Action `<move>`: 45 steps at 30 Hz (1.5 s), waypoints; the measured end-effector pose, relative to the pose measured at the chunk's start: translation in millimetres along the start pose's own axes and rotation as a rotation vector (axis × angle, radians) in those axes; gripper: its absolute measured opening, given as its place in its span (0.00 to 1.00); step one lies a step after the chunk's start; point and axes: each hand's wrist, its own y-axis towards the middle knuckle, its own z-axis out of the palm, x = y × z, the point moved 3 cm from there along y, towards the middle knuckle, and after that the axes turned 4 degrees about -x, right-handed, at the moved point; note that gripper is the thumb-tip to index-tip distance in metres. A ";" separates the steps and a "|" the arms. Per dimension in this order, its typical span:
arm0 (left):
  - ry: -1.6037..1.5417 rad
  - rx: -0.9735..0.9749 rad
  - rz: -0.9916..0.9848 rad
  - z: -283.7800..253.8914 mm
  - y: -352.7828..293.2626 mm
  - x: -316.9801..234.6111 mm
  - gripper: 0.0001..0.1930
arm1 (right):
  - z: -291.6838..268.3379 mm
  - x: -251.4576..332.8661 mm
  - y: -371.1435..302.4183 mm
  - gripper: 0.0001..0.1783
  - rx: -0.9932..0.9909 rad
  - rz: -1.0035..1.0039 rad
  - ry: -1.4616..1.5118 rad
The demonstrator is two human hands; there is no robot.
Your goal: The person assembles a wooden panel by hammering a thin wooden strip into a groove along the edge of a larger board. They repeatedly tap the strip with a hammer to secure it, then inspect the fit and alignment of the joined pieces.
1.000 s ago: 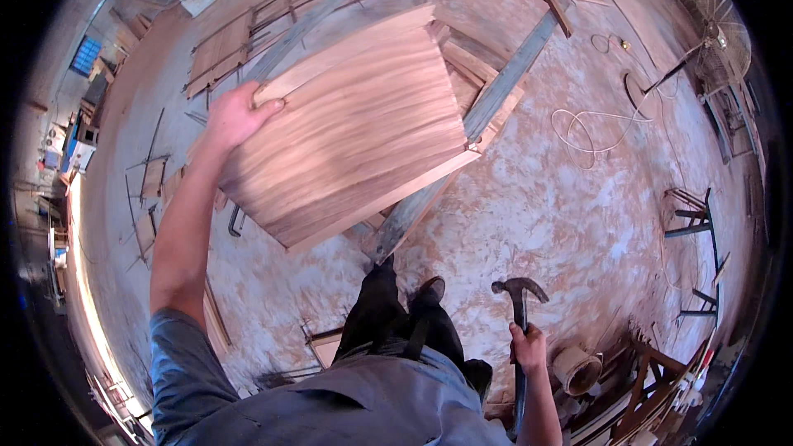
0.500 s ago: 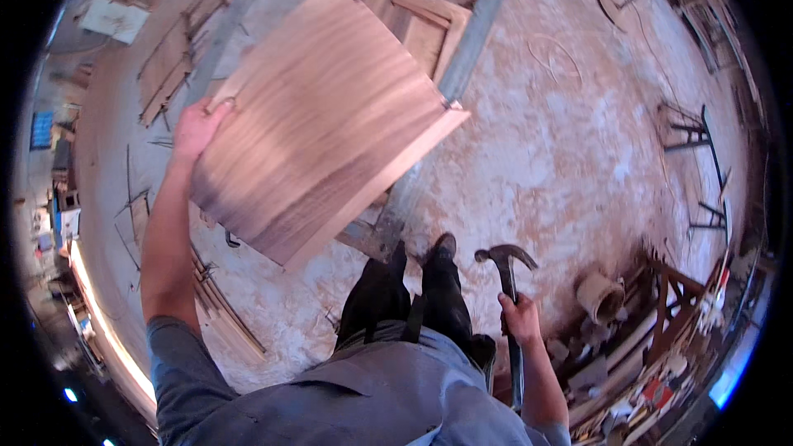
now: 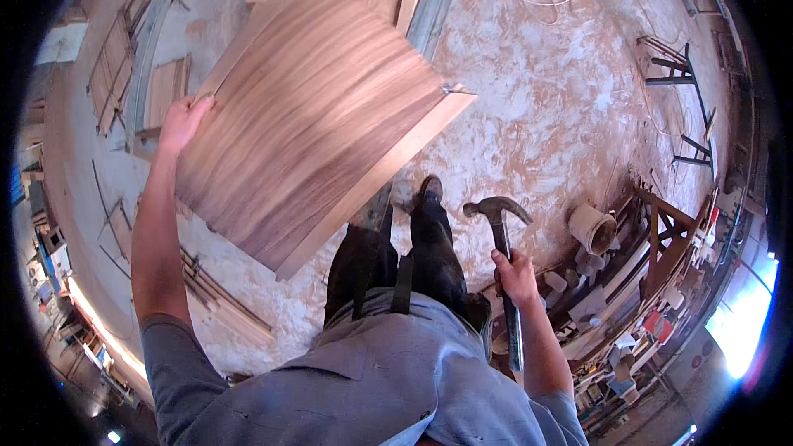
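In my remote view, against one second earlier, the broad, brown-grained wooden panel (image 3: 310, 124) slants more steeply; the dark-headed claw hammer (image 3: 501, 235) and black right boot (image 3: 430, 189) appear higher. The white looped cable (image 3: 552, 2) now nears the upper edge, the round caged fan has left sight, and a glaring white patch (image 3: 743, 326) shows at right.

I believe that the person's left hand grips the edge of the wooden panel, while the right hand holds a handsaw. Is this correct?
Not quite: the right hand holds a claw hammer, not a handsaw, as the head view shows. The left hand does grip the edge of the wooden panel.
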 end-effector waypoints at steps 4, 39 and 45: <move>-0.103 0.076 0.002 24.9 -8.8 -0.7 0.27 | 2.0 -3.3 1.5 0.21 -0.006 -0.017 0.055; 0.110 0.218 0.135 61.0 -41.8 -63.8 0.30 | 16.8 80.1 -26.7 0.10 0.221 -0.325 -0.036; 0.135 0.245 0.213 66.0 -37.8 -80.4 0.30 | 32.3 115.8 -31.0 0.14 0.222 -0.556 -0.058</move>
